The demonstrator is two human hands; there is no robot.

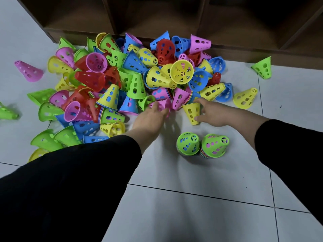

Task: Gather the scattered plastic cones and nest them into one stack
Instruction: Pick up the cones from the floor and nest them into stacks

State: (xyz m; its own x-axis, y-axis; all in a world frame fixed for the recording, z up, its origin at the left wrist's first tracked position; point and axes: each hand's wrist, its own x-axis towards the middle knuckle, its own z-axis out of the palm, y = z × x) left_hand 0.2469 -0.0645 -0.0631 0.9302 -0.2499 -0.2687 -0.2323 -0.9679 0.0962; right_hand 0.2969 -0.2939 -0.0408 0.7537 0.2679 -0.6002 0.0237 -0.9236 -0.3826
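Note:
A big heap of perforated plastic cones (132, 75) in pink, yellow, green, blue and red lies on the white tiled floor. My left hand (153, 116) closes on a pink cone (161, 104) at the heap's near edge. To its right, my right hand (211, 113) grips a yellow cone (192, 111) lying with its narrow end toward me. Two short nested stacks stand upright nearer to me, each topped by a green cone: one stack (188, 144) on the left, the other stack (215, 145) touching it on the right.
A dark wooden shelf unit (174, 23) runs along the far side, behind the heap. Stray cones lie apart: a pink one (28, 71) at far left, a green one (263, 68) and a yellow one (245, 98) at right. Bare tiles (201, 206) stretch in front.

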